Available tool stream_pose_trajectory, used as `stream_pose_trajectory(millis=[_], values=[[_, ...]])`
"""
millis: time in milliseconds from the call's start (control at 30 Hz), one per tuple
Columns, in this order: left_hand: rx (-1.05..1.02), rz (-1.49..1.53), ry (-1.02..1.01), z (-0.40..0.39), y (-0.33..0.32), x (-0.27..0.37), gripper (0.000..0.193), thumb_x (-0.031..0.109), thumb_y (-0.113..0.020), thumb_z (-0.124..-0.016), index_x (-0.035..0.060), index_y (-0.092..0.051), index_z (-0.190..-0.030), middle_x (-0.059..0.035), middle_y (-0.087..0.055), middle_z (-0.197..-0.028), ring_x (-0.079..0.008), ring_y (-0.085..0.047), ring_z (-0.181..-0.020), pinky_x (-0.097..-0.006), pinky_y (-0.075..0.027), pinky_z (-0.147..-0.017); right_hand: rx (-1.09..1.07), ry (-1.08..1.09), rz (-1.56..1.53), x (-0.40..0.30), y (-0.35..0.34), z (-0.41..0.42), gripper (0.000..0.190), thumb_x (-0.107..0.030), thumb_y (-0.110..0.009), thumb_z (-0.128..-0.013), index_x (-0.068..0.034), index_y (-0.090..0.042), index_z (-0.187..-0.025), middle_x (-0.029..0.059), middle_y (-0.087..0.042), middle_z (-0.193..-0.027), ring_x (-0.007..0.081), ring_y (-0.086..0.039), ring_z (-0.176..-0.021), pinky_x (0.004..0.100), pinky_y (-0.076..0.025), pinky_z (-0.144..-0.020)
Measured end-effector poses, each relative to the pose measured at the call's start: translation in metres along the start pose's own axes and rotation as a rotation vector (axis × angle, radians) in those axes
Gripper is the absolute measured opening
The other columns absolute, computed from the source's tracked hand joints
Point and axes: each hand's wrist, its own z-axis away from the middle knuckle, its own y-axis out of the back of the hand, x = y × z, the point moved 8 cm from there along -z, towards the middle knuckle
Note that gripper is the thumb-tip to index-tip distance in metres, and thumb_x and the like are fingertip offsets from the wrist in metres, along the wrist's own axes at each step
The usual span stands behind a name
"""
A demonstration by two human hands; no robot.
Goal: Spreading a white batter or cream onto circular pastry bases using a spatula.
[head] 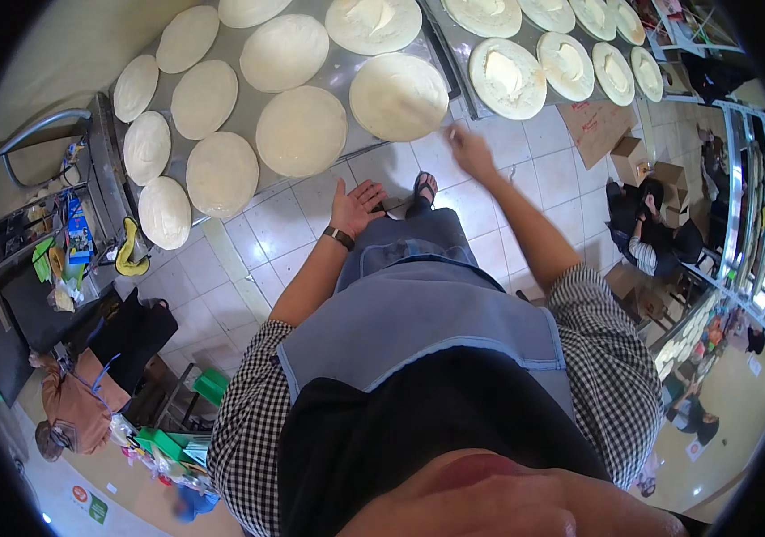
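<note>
Flat dough rounds cover a metal worktop (339,70) in front of me. My left hand (357,205), with a band on its wrist, is palm up with fingers apart and holds nothing; it is below the near edge, close to one dough round (301,131). My right hand (468,149) is blurred, its fingers bent, just off the near right dough round (398,97); whether it holds something small and pale is unclear. On a second metal surface to the right, dough rounds (507,78) bear a smear of pale, creamy spread (504,72).
A yellow cloth or glove (131,248) hangs at the worktop's left corner. Cardboard boxes (631,160) and a crouching or seated person (651,228) are at the right. Another person (80,403) is at the lower left, near a green container (211,386). The floor is tiled.
</note>
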Motion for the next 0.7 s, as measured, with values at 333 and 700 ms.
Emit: stream_pose_trajectory(millis=[333,700], values=[[-0.071,-0.071,0.038,-0.001,-0.002,0.003,0.082,0.071,-0.023,-0.087,0.0038,-0.044,-0.13,-0.0169,-0.052,-0.128,-0.0328,-0.049,-0.119,-0.0611,-0.016,-0.103,-0.038,-0.004,0.032,0.016,-0.016,0.059,0.022,-0.031,-0.047,-0.091,-0.012,-0.057,-0.098,0.0187,-0.064,-0.084,0.037,-0.062,-0.078,0.0499,-0.046,-0.069],[-0.062,-0.145,0.071,-0.004,-0.016,0.0,0.081,0.07,-0.023,-0.088,0.0032,-0.044,-0.128,-0.0174,-0.053,-0.127,-0.0324,-0.049,-0.12,-0.061,-0.017,-0.103,0.015,-0.015,0.158,0.04,0.04,0.019,0.02,-0.03,-0.05,-0.09,-0.014,-0.059,-0.098,0.016,-0.065,-0.085,0.0349,-0.063,-0.083,0.0456,-0.048,-0.069]])
